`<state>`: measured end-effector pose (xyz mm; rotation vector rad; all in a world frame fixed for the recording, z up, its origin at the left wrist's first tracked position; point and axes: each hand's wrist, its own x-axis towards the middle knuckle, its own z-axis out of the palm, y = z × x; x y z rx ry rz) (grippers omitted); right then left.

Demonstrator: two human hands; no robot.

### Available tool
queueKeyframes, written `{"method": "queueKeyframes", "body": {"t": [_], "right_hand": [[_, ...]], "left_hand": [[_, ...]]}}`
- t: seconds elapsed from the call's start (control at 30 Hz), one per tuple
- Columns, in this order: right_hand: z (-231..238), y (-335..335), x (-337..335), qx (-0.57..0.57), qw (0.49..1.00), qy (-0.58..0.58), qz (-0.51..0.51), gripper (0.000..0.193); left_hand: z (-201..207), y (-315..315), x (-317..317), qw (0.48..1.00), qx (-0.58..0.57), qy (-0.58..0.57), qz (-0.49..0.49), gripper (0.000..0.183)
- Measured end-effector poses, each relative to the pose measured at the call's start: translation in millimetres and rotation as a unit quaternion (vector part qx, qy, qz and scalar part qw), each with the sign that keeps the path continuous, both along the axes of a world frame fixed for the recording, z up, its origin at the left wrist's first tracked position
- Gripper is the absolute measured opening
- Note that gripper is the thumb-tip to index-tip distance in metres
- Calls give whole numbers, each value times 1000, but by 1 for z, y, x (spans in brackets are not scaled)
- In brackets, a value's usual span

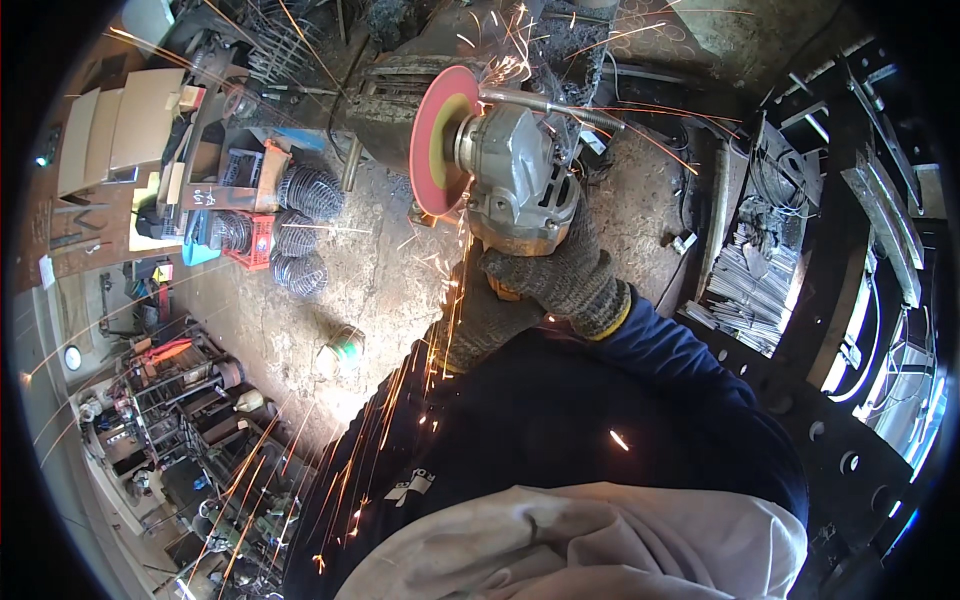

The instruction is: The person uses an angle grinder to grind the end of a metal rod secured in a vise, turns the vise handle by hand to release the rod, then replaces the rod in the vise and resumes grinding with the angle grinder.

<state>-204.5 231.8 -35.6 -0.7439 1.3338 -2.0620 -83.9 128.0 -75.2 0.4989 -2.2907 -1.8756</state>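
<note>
An angle grinder (515, 170) with a grey metal head is held out in front of my chest. My right hand (570, 275), in a grey knit glove with a yellow cuff edge, is wrapped around its body just behind the head. Closer to my chest, my gloved left hand (490, 325) is closed on the grinder's orange-brown rear part, its fingers partly hidden. The red and yellow disc (442, 140) stands on edge at the grinder's left. Its upper edge meets the end of a threaded metal rod (560, 108), where sparks burst out. Beside the disc is a worn metal vise (375, 120).
Sparks fly widely and fall along my left sleeve. Coiled metal springs (310, 190) and a red crate (258, 240) stand on the left floor. Machinery (190, 410) fills the lower left. At the right lie metal rods (750, 290) beside a dark steel frame (830, 420).
</note>
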Motion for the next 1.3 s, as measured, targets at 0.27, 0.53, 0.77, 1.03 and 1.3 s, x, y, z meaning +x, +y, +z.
{"method": "queueKeyframes", "body": {"t": [0.27, 0.53, 0.77, 1.03, 1.3], "right_hand": [[2, 1, -4, 5, 1000, -1, 1, 90], [-4, 0, 0, 26, 999, 29, -10, 86], [-5, 1, -1, 39, 999, 16, 5, 88], [2, 0, -4, -3, 1000, 21, -18, 89], [3, -1, -3, 34, 999, 29, -23, 89]], "left_hand": [[-42, 3, 11, 983, 144, -27, 108, 95], [14, 8, 2, 996, -84, -10, 33, 97], [45, 10, -6, 993, -110, -22, 32, 97], [8, 12, -4, 980, 187, -6, 65, 90], [26, 13, 1, 980, -198, 15, 25, 84]]}}
